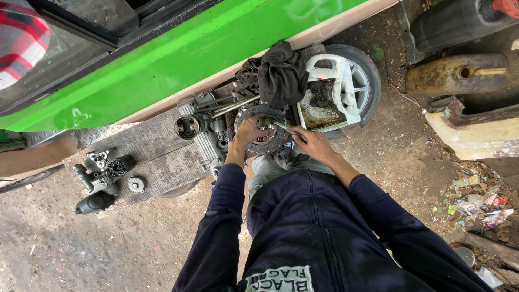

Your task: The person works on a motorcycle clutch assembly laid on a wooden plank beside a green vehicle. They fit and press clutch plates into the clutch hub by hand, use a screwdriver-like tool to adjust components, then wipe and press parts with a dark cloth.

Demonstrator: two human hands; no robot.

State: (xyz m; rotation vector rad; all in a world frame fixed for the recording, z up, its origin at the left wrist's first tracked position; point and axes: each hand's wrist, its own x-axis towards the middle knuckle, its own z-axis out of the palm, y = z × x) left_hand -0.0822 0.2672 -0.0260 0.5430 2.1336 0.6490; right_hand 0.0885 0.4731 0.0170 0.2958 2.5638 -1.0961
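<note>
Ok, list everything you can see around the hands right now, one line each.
clutch disc: one, dark grey ring, on the engine case, under the left hand
metal tool: one, silver, across the disc's right edge
engine case: one, grey, on the board
dark rag: one, black, draped above the disc
cut plastic can: one, white, dirty liquid inside, on the wheel
wheel: one, black tyre, on the ground
wooden board: one, grey, on the ground
loose engine parts: several, grey and black, board's left end
green vehicle body: one, top
left hand: on the disc
right hand: gripping the tool
</note>
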